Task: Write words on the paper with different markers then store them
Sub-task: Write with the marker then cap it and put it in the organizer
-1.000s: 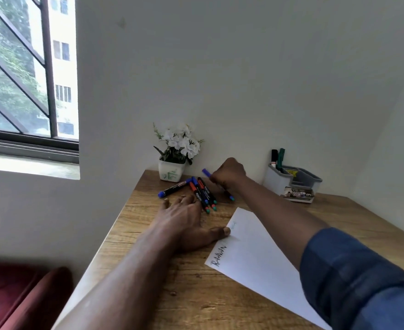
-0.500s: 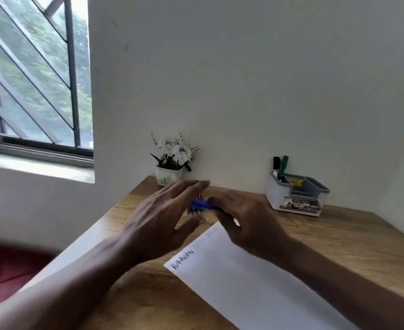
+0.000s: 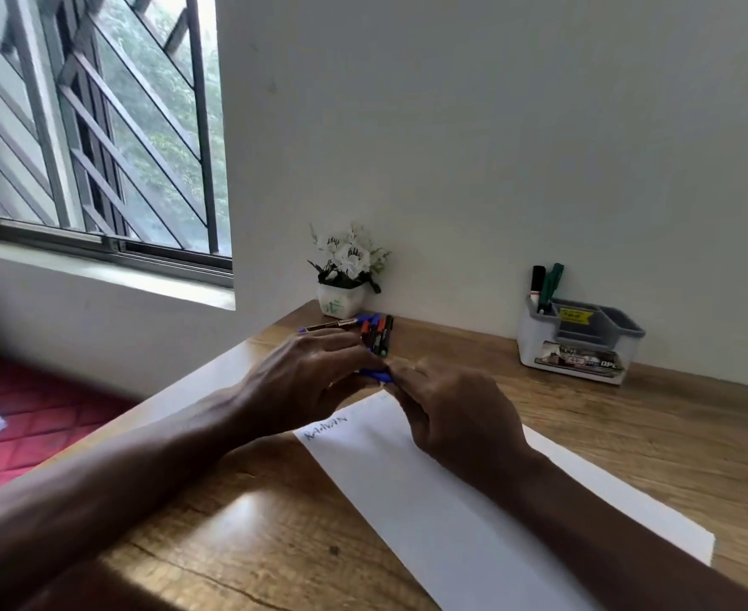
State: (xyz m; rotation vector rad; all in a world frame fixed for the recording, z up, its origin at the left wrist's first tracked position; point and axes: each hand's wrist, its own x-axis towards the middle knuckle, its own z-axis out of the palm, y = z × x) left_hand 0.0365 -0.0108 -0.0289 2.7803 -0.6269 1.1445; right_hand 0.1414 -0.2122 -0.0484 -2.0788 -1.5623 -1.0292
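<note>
A home room: wooden desk (image 3: 627, 434), barred window (image 3: 99, 125), potted flowers (image 3: 346, 275).

head cam looks fwd/down, close over left hand (image 3: 301, 385) & right hand (image 3: 456, 418), desk (image 3: 654, 438) beyond.

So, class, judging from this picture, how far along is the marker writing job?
Done: one word sits at the top corner of the paper, and two markers stand in the organiser. In hand: the left hand and right hand grip a blue marker between them, probably uncapping it. Left: more words with the loose markers by the flower pot, then storing all of them.
</note>
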